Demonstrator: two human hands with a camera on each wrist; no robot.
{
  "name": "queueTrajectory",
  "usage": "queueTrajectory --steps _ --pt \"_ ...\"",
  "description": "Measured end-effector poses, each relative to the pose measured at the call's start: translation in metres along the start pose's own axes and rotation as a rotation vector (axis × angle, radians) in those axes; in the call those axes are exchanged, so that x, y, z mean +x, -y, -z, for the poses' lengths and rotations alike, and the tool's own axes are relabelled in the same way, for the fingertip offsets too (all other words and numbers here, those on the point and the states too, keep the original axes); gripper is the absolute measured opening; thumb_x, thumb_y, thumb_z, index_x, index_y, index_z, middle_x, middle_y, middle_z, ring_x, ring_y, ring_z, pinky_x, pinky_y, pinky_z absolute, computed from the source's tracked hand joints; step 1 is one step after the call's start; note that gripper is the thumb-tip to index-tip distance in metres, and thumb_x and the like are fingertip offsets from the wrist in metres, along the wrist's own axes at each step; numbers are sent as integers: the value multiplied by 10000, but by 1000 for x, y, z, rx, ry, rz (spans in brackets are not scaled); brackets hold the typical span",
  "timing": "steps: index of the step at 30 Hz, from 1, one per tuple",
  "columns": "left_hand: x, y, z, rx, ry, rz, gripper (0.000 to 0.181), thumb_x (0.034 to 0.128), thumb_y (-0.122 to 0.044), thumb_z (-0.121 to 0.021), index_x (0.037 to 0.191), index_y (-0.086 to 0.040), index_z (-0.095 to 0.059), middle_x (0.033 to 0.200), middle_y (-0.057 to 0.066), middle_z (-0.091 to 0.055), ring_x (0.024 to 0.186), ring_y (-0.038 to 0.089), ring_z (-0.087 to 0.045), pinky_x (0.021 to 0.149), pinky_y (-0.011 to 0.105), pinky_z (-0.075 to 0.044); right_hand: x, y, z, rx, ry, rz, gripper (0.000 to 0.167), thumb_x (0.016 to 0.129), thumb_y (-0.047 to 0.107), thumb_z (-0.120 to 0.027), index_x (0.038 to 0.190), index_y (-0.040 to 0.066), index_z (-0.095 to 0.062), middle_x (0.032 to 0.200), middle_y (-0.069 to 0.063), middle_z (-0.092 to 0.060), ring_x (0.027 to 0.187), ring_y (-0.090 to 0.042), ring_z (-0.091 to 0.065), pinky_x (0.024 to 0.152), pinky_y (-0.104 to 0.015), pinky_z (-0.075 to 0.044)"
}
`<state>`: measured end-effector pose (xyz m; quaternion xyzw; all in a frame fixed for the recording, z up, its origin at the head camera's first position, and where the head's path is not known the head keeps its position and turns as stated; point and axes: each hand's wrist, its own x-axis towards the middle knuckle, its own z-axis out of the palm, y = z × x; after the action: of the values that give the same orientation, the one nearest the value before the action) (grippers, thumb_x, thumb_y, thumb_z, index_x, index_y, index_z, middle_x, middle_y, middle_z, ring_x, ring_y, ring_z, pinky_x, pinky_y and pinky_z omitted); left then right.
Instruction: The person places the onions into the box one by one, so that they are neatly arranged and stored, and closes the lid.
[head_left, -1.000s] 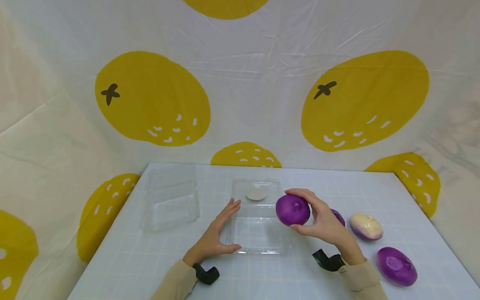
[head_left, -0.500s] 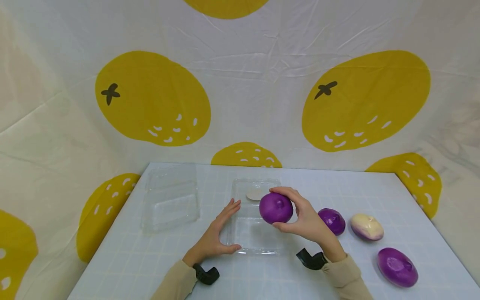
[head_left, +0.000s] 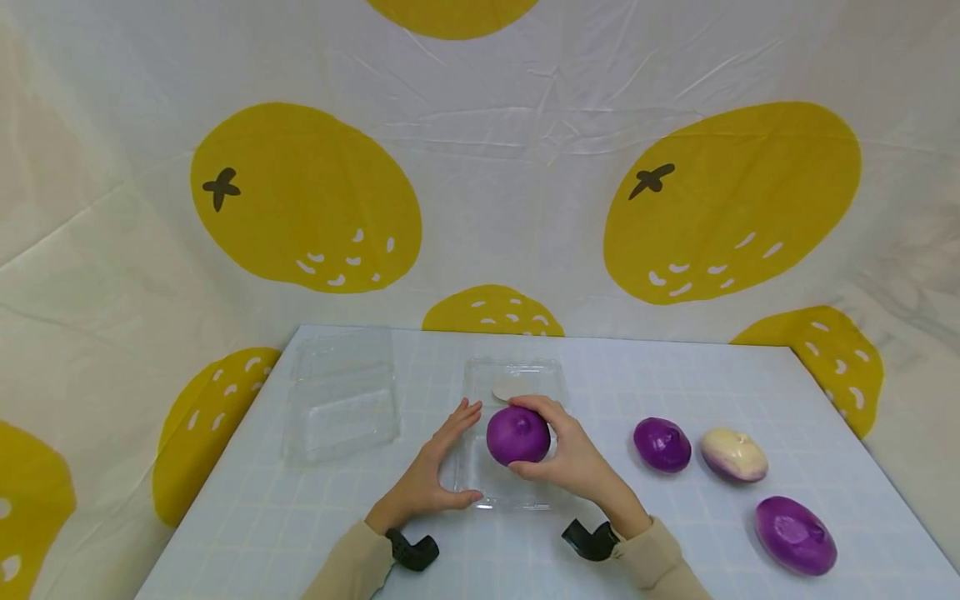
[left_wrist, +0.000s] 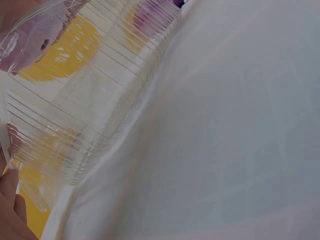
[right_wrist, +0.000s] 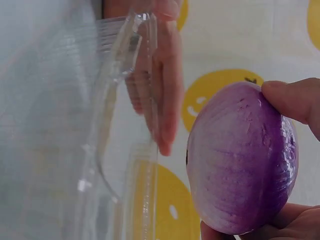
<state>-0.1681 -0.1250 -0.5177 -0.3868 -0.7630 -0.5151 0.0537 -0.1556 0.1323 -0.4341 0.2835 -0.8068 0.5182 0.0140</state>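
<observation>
My right hand (head_left: 566, 454) grips a purple onion (head_left: 517, 435) between thumb and fingers, over a clear plastic clamshell box (head_left: 517, 503). The right wrist view shows the onion (right_wrist: 240, 160) with a paler, whitish side, held off to one side of the box wall (right_wrist: 95, 175). Spread wide, my left hand (head_left: 429, 467) rests along the box's left side, thumb near its front edge and fingers straight. Through the ribbed plastic wall (left_wrist: 100, 100) in the left wrist view, blurred purple shapes show. A pale round spot (head_left: 510, 389) lies in the box's rear half.
Another clear plastic box (head_left: 341, 417) stands on the table at the left. To the right lie a purple onion (head_left: 662, 445), a cream and purple one (head_left: 733, 455) and a larger purple one (head_left: 795, 535) nearer the front. A patterned cloth (head_left: 510, 208) hangs behind the table.
My right hand has carried the onion leftward and slightly down, from the box's right edge to above its middle. The left hand has stayed in place. The onion behind my right hand is now fully visible.
</observation>
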Motion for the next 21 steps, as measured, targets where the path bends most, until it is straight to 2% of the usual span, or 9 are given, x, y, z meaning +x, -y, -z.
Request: queueTrajectory --steps 6,8,15,21 --pt "0 -1 0 3 2 1 1004 720 -187 -869 1547 -79 -310 1596 189 -275 1498 406 -99 1193 506 -145 0 -9 -13 -53 8 -40 740 726 197 -879 1380 144 -537 1374 -53 -558 1216 -290 -529 937 -474 -510" --pt "0 -1 0 3 2 -4 996 730 -209 -866 1546 -75 -310 1593 199 -275 1497 409 -98 1195 498 -143 0 -11 -17 -71 16 -60 741 718 200 -880 1372 126 -540 1371 -61 -558 1210 -296 -541 936 -474 -513" --pt "-1 -1 0 -5 5 6 982 747 -251 -858 1547 -85 -313 1604 170 -268 1501 401 -90 1188 521 -145 -2 -18 -30 -149 26 -44 744 650 198 -913 1302 47 -589 1309 -72 -558 1162 -266 -569 949 -462 -517" --pt "-1 -1 0 -6 8 3 981 750 -258 -848 1548 -79 -306 1606 172 -261 1500 405 -82 1180 559 -142 -4 -20 -37 -175 48 -70 749 651 180 -911 1307 20 -589 1268 -69 -538 1134 -270 -575 937 -472 -520"
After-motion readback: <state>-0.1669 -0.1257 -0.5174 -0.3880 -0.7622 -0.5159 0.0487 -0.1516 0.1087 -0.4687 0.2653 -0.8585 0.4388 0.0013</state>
